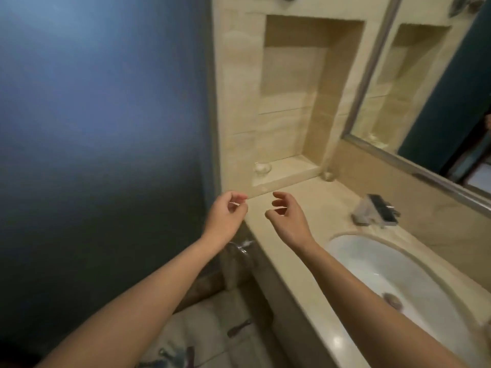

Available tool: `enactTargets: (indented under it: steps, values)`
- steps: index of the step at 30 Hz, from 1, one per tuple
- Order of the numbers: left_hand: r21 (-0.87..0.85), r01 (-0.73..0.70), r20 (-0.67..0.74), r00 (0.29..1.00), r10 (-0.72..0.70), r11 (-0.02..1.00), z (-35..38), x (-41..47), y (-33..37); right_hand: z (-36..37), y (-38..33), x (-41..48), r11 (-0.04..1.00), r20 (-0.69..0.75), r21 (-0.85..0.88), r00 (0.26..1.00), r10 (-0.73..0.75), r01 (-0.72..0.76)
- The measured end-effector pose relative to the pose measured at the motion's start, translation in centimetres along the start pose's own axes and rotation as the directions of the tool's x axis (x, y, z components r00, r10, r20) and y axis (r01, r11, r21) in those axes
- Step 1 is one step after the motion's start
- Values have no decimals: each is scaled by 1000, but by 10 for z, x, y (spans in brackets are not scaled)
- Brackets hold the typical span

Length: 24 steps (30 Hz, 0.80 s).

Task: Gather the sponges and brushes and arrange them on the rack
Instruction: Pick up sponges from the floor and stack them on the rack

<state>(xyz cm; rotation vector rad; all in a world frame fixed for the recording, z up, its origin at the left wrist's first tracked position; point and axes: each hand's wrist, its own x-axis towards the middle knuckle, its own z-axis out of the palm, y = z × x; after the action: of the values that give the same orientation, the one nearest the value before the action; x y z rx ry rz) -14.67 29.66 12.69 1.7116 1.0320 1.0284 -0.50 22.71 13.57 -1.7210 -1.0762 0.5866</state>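
Note left grip (225, 211) and right grip (289, 219) loosely curled, empty, over counter (308, 201) edge; locate sponges, brushes, rack, unseen

Hands: two, one left hand (225, 215) and one right hand (288, 217).
Worktop: one (300, 261), of beige stone.
Sink: one (372, 264), white and oval, set into the worktop.
Drain: one (392, 300), in the bottom of the sink.
Faucet: one (377, 209), behind the sink.
Mirror: one (414, 83), with a metal frame.
Niche: one (292, 88), in the tiled wall.
Small round things: two, one on the ledge of the niche (262, 169) and one on the worktop beside it (328, 176); both are too blurred to tell what they are.
Chrome fitting: one (240, 247), below the edge of the worktop.
Dark things on the floor (239, 328): a few, too blurred to count exactly.
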Motion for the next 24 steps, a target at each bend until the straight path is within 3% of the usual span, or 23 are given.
enactTargets:
  steps: [12,24]
  values:
    - [100,248,-206,953,-224,964,-249,-78,-127,274,-37,-73,1000,340,23,940,10,-19]
    - [-25,512,-395,784,-479,859,-337,-137,-239,416,-5,-106,992,585,-117,805,102,-41]
